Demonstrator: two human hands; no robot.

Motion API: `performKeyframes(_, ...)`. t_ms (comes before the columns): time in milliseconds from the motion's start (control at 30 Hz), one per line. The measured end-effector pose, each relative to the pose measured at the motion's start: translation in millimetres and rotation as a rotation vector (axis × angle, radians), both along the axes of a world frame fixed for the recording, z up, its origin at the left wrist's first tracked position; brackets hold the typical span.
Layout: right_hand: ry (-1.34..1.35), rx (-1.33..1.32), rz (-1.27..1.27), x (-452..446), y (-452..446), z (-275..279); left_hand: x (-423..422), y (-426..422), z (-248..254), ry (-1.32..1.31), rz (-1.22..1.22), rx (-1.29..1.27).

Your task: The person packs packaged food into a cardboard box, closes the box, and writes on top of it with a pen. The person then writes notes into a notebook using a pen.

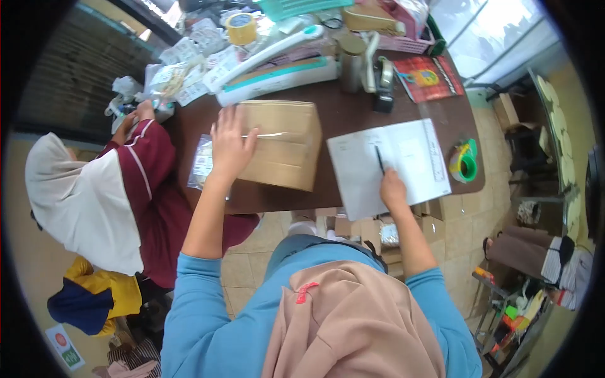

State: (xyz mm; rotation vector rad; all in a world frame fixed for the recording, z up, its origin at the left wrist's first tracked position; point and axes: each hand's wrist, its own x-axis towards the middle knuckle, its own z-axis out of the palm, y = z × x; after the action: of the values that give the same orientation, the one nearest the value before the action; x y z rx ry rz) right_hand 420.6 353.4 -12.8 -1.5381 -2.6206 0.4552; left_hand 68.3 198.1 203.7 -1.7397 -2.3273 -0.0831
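My left hand (232,142) rests with spread fingers on top of a closed brown cardboard box (280,151), near its left side. In my right hand (393,188) is a dark pen (379,159), its tip over the left page of an open notebook (359,151). A few marks show on that page. A clear ruler (433,151) lies along the notebook's right edge. Left of the box, partly under my left forearm, is a plastic packet (201,162) with a label.
Tape rolls (464,165) sit at the table's right. A tape dispenser (384,85), a jar (351,63), a red packet (428,79) and long white boxes (277,79) stand behind. A person in maroon (157,157) works at the left; others are farther off.
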Motion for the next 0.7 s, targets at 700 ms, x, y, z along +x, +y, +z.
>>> performKeyframes(700, 1.155, -0.278, -0.241, -202.5, -40.8, 246.7, 11.4, -45.2, -48.3, -1.622, -0.056, 0.48)
